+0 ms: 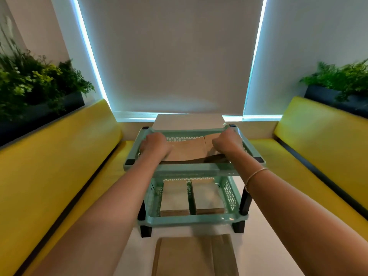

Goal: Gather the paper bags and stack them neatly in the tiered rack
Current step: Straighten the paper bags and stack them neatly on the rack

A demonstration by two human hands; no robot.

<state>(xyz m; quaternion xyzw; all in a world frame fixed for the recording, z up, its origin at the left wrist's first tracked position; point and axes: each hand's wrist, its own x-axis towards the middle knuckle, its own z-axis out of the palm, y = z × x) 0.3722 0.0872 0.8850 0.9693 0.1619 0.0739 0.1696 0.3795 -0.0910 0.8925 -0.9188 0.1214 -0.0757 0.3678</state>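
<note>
Mint-green plastic, two tiers on black legs: the tiered rack (187,170) standing in the middle of a pale table (262,246), top tray far and high, bottom tray near and low. In the top tray, a bundle of brown paper bags (189,151), lying flat but sagging in the middle, spanning from hand to hand. Left hand (154,144) curled down over the left end of the bundle, knuckles up, fingers closed around the paper. Right hand (226,143) the same on the right end, fisted over the bags close to the tray's right wall; thin bracelet (253,176) on that wrist. Both forearms stretched out long from the near edge, reaching over the rack's front rail. Down in the bottom tray, two neat stacks of bags (207,196), side by side, a narrow gap between them, edges squared to the near rail. On the table just in front of the rack, near edge of view, more flat brown bags (185,255), overlapping, not yet in the rack. Yellow padded benches (49,166) running along both sides of the table, green plants (31,80) in dark planters behind them, left and right. Far end, a white roller blind (171,56) with bluish light leaking down both edges.
</note>
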